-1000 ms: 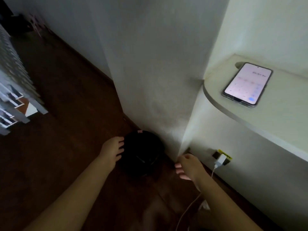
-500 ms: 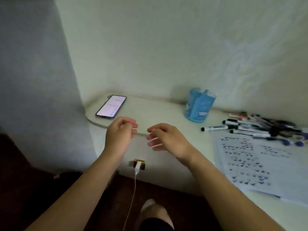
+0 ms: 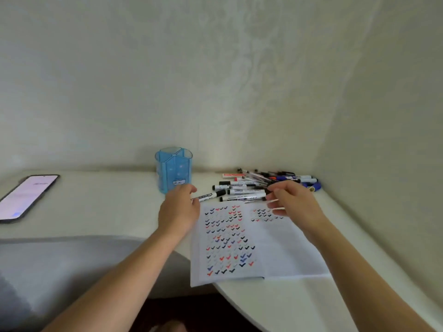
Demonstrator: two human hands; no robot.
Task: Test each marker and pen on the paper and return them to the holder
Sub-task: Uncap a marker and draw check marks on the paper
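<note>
A blue translucent pen holder (image 3: 173,171) stands by the wall, with nothing showing above its rim. To its right several markers and pens (image 3: 263,183) lie in a pile on the white desk (image 3: 107,207). In front of the pile lies a paper (image 3: 282,250) covered in black, red and blue ticks. My left hand (image 3: 178,209) curls its fingers round the tail of a black-capped white marker (image 3: 212,195), which lies slanted just right of the holder. My right hand (image 3: 293,204) hovers over the near edge of the pile with loosely bent fingers and holds nothing that I can see.
A lit phone (image 3: 26,195) lies at the far left of the desk. The wall closes in behind and on the right. The curved desk edge (image 3: 230,300) runs below the paper, and a grey surface (image 3: 60,267) lies lower left.
The view swung up from the floor and then right to the desk. Both hands rose and moved right, the left to the lone marker and the right to the pile.
</note>
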